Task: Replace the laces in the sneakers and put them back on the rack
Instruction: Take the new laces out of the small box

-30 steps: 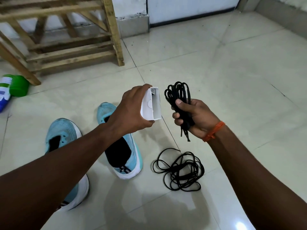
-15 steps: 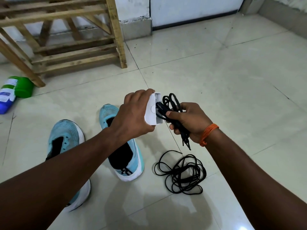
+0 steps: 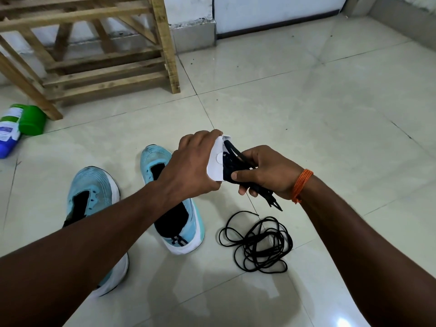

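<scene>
- Laces bundle [image 3: 232,167], black, mid-frame: my right hand [image 3: 264,177] pinches it, loops touching the white carton [image 3: 215,161].
- My left hand [image 3: 193,166] grips that carton, fingers curled over.
- Loose lace coil [image 3: 256,244] lies at 5 o'clock of my hands, first sneaker [image 3: 175,224] at 7, second sneaker [image 3: 92,192] at 8, rack [image 3: 106,74] at 11.

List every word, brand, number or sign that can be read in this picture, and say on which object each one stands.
No text here can be read.
Bottle label: printed lines, too blurred to read.
White box in the left hand: a plain round sticker, no words visible.
Heel of the light blue sneaker: a dark mark, too small to read.
</scene>
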